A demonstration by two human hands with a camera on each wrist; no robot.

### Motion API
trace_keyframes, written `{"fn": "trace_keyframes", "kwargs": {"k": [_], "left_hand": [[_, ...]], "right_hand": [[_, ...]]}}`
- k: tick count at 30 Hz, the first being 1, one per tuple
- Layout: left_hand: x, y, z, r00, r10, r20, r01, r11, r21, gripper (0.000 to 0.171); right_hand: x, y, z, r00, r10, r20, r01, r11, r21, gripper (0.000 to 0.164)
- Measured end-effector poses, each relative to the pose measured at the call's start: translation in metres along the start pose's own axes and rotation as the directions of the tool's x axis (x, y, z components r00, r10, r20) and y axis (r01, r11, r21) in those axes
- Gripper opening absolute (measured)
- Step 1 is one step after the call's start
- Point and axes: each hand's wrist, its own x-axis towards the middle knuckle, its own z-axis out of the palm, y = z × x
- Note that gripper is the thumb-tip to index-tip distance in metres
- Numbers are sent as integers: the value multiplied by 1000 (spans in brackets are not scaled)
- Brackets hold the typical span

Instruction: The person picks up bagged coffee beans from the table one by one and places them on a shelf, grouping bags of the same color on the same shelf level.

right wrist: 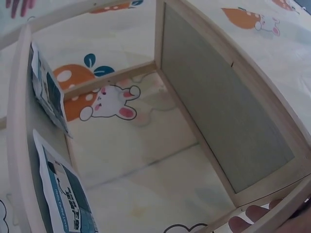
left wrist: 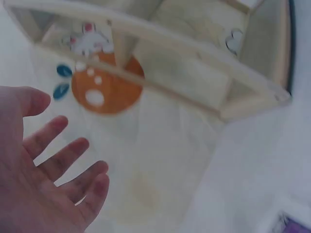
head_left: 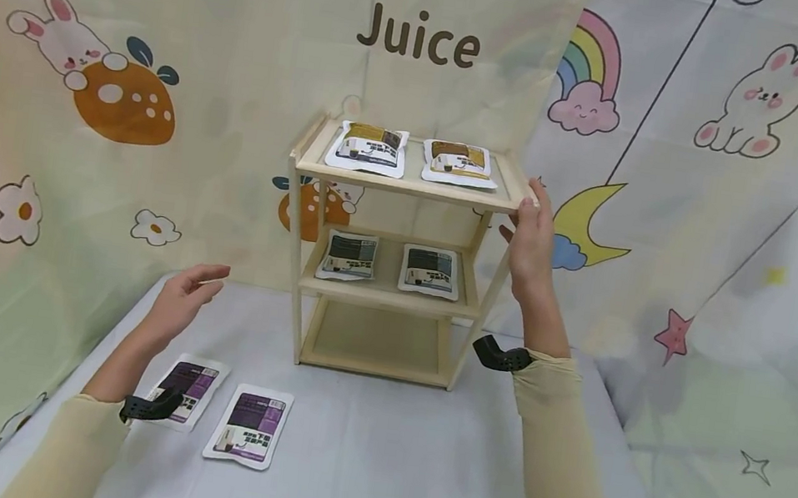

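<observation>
On the white-covered tabletop [head_left: 378,465], before cartoon-printed fabric walls [head_left: 265,55], we see a pale wooden three-tier rack [head_left: 392,299], our right hand [head_left: 532,250] gripping its top corner, our left hand [head_left: 182,301] apart, fingers spread

Cartoon-print drapes [head_left: 255,79], apparently cloth-covered white table [head_left: 400,468]
</observation>
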Motion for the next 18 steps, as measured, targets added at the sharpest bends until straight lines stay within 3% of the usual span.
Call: {"fn": "trace_keyframes", "kwargs": {"k": [5,9,15,18], "left_hand": [[-24,-40,-21,999,-53,-13,53,998,36,41],[-49,-65,-32,991,-136,6,135,988,79,45],[-74,-95,-26,948,-311,67,306,949,75,59],[-85,-102,-23,928,-353,117,338,932,135,69]], "right_hand": [[6,-3,0,1000,0,-9,0,1000,3,54],[6,-2,1,1000,9,-8,-9,1000,6,53],[5,0,1,1000,19,-9,-19,1000,23,51],[3,1,2,999,36,-6,-36,999,37,50]]}}
